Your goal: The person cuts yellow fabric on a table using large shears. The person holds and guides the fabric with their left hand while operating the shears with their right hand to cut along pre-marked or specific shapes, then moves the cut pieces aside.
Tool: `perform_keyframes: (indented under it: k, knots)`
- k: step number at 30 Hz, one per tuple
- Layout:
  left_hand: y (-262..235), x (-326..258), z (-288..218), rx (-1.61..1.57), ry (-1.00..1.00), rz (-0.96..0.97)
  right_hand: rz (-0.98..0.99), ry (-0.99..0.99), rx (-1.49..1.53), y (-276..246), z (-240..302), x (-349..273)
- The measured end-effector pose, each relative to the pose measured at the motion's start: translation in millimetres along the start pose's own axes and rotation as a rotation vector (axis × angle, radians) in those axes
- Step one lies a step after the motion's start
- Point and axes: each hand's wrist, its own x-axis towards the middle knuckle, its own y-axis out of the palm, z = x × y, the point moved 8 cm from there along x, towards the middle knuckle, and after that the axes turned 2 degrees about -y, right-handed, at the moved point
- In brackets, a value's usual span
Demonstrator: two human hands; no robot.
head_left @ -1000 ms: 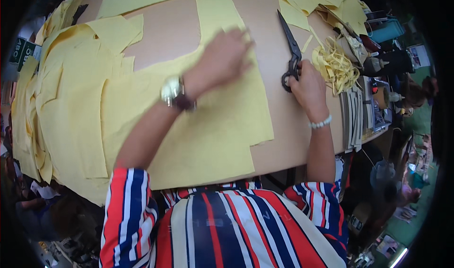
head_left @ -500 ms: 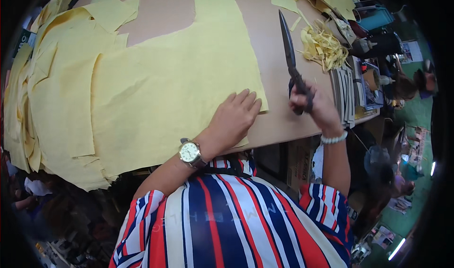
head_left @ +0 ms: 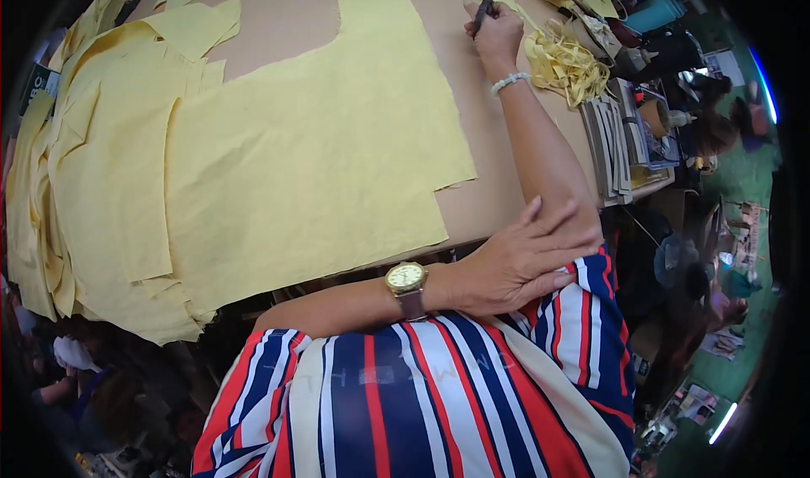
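A large piece of yellow cloth lies spread on the table, with its right edge running toward the far side. My right hand is stretched out over the far part of the table, closed around the dark handles of a pair of scissors. The blades reach up past the upper edge of the view. Across my body, my left hand rests at my right elbow, touching the arm and the sleeve. Its fingers are extended and it holds nothing.
A heap of thin yellow cloth strips lies right of my right forearm. Grey strips and a plastic tray of small items line the table's right edge. More layered yellow cloth hangs over the left edge.
My right hand has carried the scissors far up and away across the table. My left hand has left the cloth and moved right to my right elbow.
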Motion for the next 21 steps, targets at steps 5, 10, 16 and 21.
perform_keyframes:
  k: [5, 10, 16, 21]
  knots:
    - [-13, -30, 15, -0.53, -0.435, 0.333, 0.177, -0.028, 0.014, -11, 19, 7]
    - [-75, -37, 33, 0.9, -0.148, -0.202, 0.526, 0.185, -0.024, -50, 53, -81]
    - [-71, -36, 66, 1.038, -0.353, 0.096, 0.614, 0.62, -0.186, -146, 39, -220]
    - [-72, -39, 60, 1.121, -0.25, -0.022, 0.559, 0.931, -0.021, -195, 42, -315]
